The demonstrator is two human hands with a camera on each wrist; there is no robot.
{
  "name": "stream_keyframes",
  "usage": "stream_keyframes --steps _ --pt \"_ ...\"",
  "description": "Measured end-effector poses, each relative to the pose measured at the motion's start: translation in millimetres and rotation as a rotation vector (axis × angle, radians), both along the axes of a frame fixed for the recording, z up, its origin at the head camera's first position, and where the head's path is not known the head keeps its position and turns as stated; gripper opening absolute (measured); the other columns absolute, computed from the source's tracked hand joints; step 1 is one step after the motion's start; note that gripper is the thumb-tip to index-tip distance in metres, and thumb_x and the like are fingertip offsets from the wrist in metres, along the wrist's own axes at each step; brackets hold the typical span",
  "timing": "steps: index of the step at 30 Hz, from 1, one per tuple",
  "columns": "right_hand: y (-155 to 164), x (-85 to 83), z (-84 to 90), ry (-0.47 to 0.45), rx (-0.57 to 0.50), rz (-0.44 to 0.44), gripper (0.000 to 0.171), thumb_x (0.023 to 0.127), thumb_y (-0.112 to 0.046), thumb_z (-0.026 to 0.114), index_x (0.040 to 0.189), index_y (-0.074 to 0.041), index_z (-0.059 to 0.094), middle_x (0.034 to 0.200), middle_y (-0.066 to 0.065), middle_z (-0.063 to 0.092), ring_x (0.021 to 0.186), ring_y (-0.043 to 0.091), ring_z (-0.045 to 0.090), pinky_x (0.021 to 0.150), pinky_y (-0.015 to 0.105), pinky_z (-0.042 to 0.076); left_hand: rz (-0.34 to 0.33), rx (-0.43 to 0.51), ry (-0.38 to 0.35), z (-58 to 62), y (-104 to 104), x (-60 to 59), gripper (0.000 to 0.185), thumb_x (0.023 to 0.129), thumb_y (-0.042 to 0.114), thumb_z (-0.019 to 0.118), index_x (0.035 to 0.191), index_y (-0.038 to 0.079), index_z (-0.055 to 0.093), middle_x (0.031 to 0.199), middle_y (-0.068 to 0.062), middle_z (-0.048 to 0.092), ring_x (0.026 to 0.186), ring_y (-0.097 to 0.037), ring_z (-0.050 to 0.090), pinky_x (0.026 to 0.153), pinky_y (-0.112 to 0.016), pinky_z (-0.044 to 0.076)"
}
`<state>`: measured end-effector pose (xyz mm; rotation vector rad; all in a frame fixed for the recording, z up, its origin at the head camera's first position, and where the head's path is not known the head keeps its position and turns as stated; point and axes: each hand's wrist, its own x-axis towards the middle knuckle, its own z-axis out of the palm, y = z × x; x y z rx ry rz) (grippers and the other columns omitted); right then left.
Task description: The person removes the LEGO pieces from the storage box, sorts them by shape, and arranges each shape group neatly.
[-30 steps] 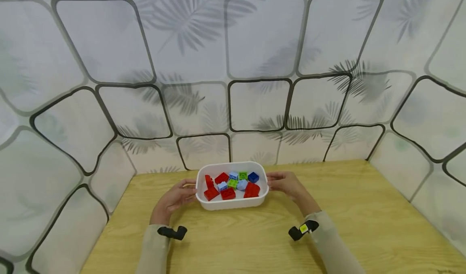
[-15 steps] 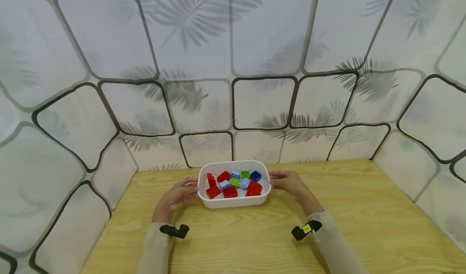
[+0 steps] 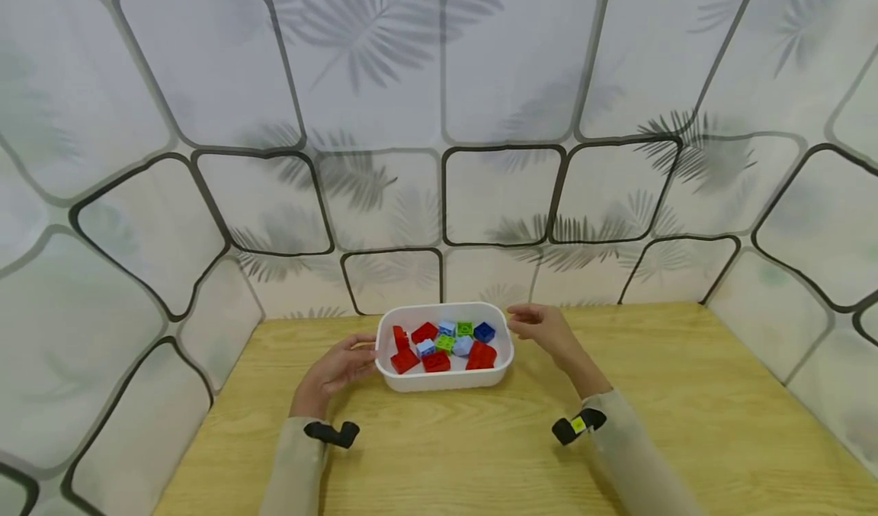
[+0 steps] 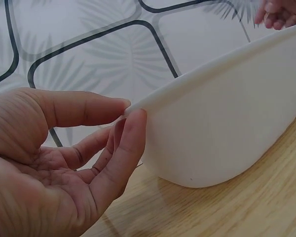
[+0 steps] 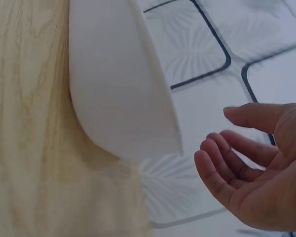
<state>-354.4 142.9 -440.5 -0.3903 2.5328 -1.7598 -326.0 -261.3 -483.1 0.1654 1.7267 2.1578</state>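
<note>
1. The white tub (image 3: pixel 444 379) is sitting on the tabletop (image 3: pixel 686 424), near the wall.
2. Red, blue and green bricks (image 3: pixel 439 344) are lying in it.
3. The left hand (image 3: pixel 336 367) is pinching the tub's left rim, fingers (image 4: pixel 130 143) and thumb clamped on it.
4. The right hand (image 3: pixel 545 331) is hanging just beside the right rim, not touching, fingers (image 5: pixel 222 170) loosely curled and apart.

White tub (image 3: pixel 446 380). Inside: red bricks (image 3: pixel 435 361), light blue bricks (image 3: pixel 463 344), one dark blue brick (image 3: pixel 484 331), lime green bricks (image 3: pixel 443 342). Pale yellow wood-grain table (image 3: pixel 686 424). Whitish walls (image 3: pixel 206 81) printed with grey palm leaves and black rounded-square outlines. Beige sleeves (image 3: pixel 291 470). Black wrist bands (image 3: pixel 331 433), the right one (image 3: pixel 575 427) with a yellow-green tag.
</note>
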Motion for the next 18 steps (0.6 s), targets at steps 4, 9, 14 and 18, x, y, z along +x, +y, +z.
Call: stream_keyframes --steps 4,9,14,18 --pt "-13.3 -2.4 22.3 0.174 0.213 0.125 0.035 0.096 -0.013 0.071 0.127 0.003 0.067 0.109 0.018 0.073 0.095 0.019 0.069 0.083 0.032 0.059 0.007 0.006 0.002 -1.2 0.2 1.2 0.030 0.103 -0.002 0.052 0.132 0.003 0.048 0.111 0.003 0.068 0.096 -0.009 0.069 0.086 -0.023 0.058" --pt "-32.8 -9.8 45.0 0.338 0.443 0.342 0.031 0.094 -0.015 0.073 0.122 -0.001 0.071 0.110 0.017 0.072 0.098 0.026 0.067 0.085 0.041 0.058 0.012 0.011 0.004 -0.2 0.8 1.8 0.032 0.103 -0.002 0.051 0.135 0.002 0.047 0.110 0.004 0.068 0.095 -0.009 0.069 0.085 -0.023 0.059" --pt "-49.0 -19.9 49.0 0.452 0.657 0.493 0.028 0.094 -0.014 0.073 0.119 -0.002 0.072 0.113 0.017 0.071 0.107 0.032 0.063 0.093 0.048 0.054 0.009 0.019 0.014 0.7 0.5 2.0 0.031 0.103 -0.002 0.050 0.134 0.001 0.047 0.107 0.004 0.068 0.092 -0.008 0.069 0.083 -0.022 0.058" --pt "-56.8 -26.2 45.1 0.567 0.818 0.546 0.027 0.093 -0.015 0.075 0.117 -0.002 0.073 0.115 0.014 0.071 0.109 0.031 0.061 0.095 0.047 0.053 0.004 0.030 0.007 -1.4 0.4 1.4 0.032 0.103 -0.002 0.050 0.135 0.000 0.045 0.106 0.004 0.069 0.092 -0.008 0.069 0.083 -0.022 0.058"
